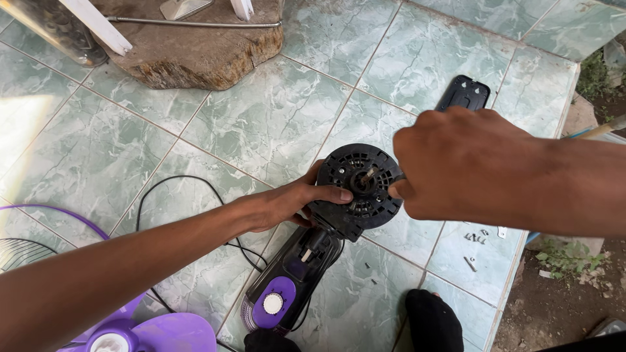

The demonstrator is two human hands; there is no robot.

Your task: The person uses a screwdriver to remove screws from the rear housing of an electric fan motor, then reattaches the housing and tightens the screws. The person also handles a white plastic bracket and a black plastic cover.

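A black round fan motor housing (pixel 362 186) with a metal shaft at its centre sits on a purple and black fan neck (pixel 287 287) lying on the green tiled floor. My left hand (pixel 293 202) grips the housing's left side, thumb resting on its face. My right hand (pixel 456 166) is closed at the housing's right edge, fingers pressed against it; what it holds there is hidden.
A black plastic cover (pixel 464 92) lies beyond the motor. Several small screws (pixel 476 240) lie on the tile at right. A black cord (pixel 176 189) loops at left. Purple fan parts (pixel 163 332) sit bottom left, a wooden slab (pixel 195 52) at top. Dirt borders the tiles at right.
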